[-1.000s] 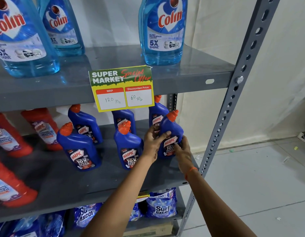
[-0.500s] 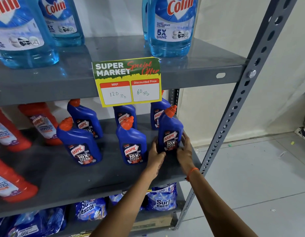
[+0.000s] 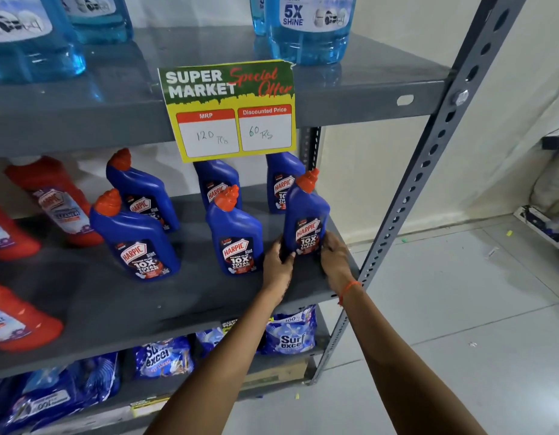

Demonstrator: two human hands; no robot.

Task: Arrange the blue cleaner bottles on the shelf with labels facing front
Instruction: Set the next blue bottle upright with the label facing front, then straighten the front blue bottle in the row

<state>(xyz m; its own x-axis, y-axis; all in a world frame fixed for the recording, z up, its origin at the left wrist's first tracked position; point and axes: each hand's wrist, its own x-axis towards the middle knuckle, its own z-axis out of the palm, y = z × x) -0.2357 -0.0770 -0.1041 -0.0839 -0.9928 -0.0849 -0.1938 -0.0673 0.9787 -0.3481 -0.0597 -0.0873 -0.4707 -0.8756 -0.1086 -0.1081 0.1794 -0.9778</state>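
Observation:
Several blue Harpic bottles with orange caps stand in two rows on the grey middle shelf. The front right bottle stands upright near the shelf's right end, label facing me. My left hand grips its lower left side and my right hand its lower right side. Two more front-row bottles, one in the middle and one to the left, show their labels forward. Three back-row bottles stand behind; the price card partly hides two of them.
Red cleaner bottles fill the shelf's left side. A yellow-green price card hangs from the upper shelf, which holds pale blue Colin bottles. Detergent pouches lie below. The perforated steel upright stands at right, beside bare floor.
The front right bottle came down from a raised, tilted hold onto the shelf. Both hands slid down to its base. The view moved closer and lower.

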